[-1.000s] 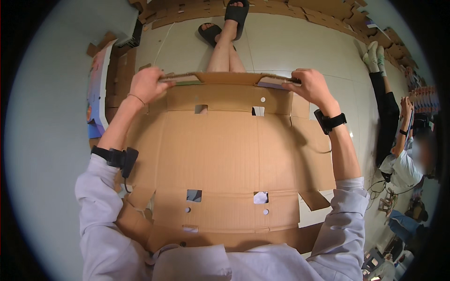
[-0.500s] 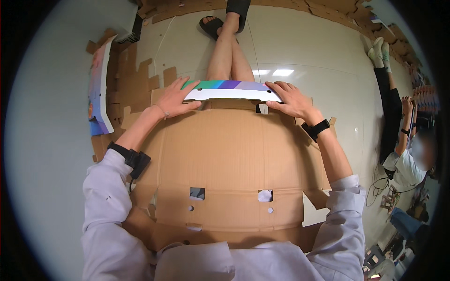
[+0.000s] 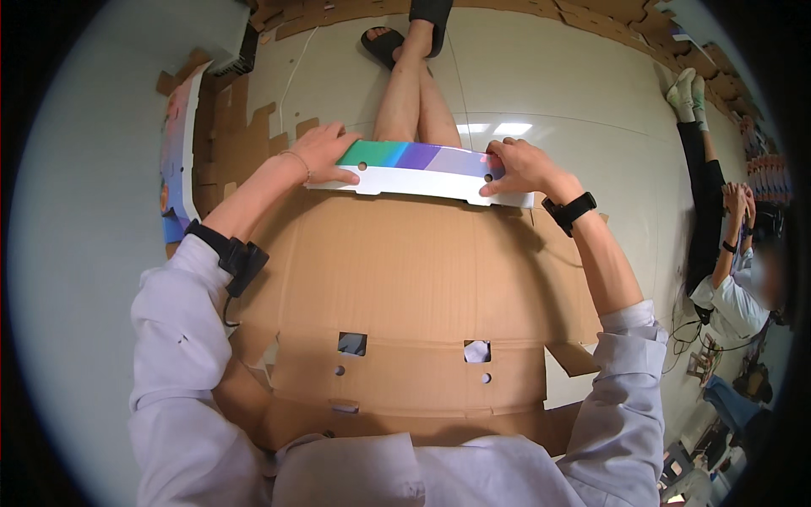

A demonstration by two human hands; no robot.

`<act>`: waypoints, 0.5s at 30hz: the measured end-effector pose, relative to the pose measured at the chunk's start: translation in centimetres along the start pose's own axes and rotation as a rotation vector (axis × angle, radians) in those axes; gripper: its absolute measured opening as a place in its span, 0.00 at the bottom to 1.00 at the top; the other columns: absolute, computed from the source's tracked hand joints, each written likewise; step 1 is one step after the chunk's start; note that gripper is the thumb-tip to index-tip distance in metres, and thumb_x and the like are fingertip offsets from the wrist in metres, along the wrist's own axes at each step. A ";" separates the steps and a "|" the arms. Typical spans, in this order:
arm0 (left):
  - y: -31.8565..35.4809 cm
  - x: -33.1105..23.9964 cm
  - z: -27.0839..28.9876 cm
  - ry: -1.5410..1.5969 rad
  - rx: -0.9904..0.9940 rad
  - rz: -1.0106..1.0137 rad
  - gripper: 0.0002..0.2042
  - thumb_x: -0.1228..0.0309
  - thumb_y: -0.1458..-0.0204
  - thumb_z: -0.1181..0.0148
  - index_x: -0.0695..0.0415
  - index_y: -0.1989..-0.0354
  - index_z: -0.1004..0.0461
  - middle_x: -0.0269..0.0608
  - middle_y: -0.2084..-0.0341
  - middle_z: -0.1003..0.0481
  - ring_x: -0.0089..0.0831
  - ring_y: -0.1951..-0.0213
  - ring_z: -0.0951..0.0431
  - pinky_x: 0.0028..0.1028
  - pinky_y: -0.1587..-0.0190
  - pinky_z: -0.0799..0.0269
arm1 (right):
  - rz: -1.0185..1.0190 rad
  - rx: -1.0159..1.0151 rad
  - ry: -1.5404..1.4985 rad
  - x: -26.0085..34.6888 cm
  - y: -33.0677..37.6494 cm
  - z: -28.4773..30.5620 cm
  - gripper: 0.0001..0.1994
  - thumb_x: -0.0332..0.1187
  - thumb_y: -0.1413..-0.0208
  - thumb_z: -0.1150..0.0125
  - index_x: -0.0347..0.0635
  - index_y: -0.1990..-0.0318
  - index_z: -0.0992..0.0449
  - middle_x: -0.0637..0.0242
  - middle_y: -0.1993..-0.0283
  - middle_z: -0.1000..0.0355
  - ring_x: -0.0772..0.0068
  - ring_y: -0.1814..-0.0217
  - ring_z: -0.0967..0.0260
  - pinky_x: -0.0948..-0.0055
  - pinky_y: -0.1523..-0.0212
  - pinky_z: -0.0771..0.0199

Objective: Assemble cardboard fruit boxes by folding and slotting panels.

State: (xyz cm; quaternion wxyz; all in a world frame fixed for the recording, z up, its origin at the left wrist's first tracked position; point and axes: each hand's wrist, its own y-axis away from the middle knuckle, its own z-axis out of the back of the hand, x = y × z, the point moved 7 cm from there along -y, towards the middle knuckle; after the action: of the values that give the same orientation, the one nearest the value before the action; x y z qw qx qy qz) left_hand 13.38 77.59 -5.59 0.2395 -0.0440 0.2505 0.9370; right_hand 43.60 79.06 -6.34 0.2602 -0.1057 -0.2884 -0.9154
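A long folded cardboard strip (image 3: 420,159), printed green, blue and purple with a white side flap, spans the space between my hands. Around its left end my left hand (image 3: 321,155) is closed, thumb on the white flap and fingers over the far edge. My right hand (image 3: 525,169) grips the other end the same way, its thumb beside a small round hole. Small tabs stick out along the strip's near edge. Beneath it lies a big brown cardboard sheet (image 3: 414,270), flat over my lap, with two square cutouts, round holes and crease lines.
Crossed legs in black sandals (image 3: 384,44) stretch out beyond the sheet. A printed cardboard piece (image 3: 179,152) stands by the left wall, beside brown cardboard (image 3: 230,127). At right sits another person (image 3: 731,287), hands raised, near cables (image 3: 676,338) on the tiled floor.
The strip has tipped, so more of its white flap and its right end show. My fingers, flatter before, are now more curled around it. The brown sheet has barely shifted.
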 end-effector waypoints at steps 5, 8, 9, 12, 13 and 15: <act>0.1 -2.4 1.4 -0.092 0.151 -0.076 0.31 0.52 0.70 0.22 0.56 0.58 0.27 0.48 0.64 0.23 0.52 0.57 0.23 0.43 0.55 0.27 | 0.054 0.115 0.005 3.1 0.6 0.3 0.31 0.46 0.66 0.21 0.40 0.52 0.23 0.58 0.66 0.23 0.52 0.59 0.25 0.61 0.55 0.25; 0.3 -2.6 1.5 0.059 0.154 -0.080 0.28 0.55 0.71 0.21 0.56 0.63 0.26 0.47 0.68 0.21 0.51 0.59 0.22 0.42 0.57 0.27 | 0.028 0.094 -0.248 3.0 0.6 -0.2 0.28 0.40 0.68 0.21 0.38 0.55 0.21 0.57 0.62 0.21 0.51 0.56 0.24 0.60 0.55 0.25; 0.2 -2.7 1.5 0.099 0.137 -0.089 0.27 0.56 0.71 0.21 0.57 0.64 0.26 0.47 0.68 0.20 0.51 0.59 0.21 0.42 0.57 0.27 | 0.061 0.077 -0.256 2.9 0.5 -0.3 0.28 0.39 0.68 0.21 0.39 0.56 0.21 0.57 0.62 0.21 0.51 0.56 0.24 0.59 0.55 0.25; -0.2 -2.4 1.0 0.161 0.133 -0.074 0.25 0.59 0.70 0.21 0.57 0.64 0.25 0.48 0.68 0.20 0.50 0.59 0.21 0.42 0.57 0.27 | 0.075 0.062 -0.230 2.1 -0.1 -1.0 0.26 0.38 0.69 0.22 0.39 0.58 0.20 0.55 0.65 0.21 0.50 0.59 0.24 0.59 0.56 0.25; -0.3 -2.3 0.9 0.180 0.128 -0.082 0.25 0.60 0.70 0.21 0.57 0.64 0.24 0.48 0.68 0.20 0.50 0.59 0.21 0.42 0.57 0.27 | 0.083 0.076 -0.231 1.9 -0.5 -1.2 0.25 0.38 0.69 0.22 0.39 0.59 0.20 0.54 0.65 0.21 0.50 0.59 0.24 0.58 0.57 0.25; -0.8 -2.0 0.6 0.178 0.132 -0.066 0.24 0.61 0.70 0.21 0.58 0.64 0.23 0.48 0.69 0.19 0.49 0.59 0.21 0.41 0.57 0.27 | 0.081 0.100 -0.226 1.4 -1.4 -1.5 0.24 0.38 0.68 0.22 0.37 0.61 0.19 0.53 0.66 0.21 0.49 0.60 0.24 0.58 0.58 0.25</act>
State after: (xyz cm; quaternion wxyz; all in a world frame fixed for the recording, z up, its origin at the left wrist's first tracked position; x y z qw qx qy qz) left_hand 15.54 77.62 -5.03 0.2495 -0.1193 0.3304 0.9024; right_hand 41.57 78.59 -7.72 0.2679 -0.2068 -0.3564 -0.8709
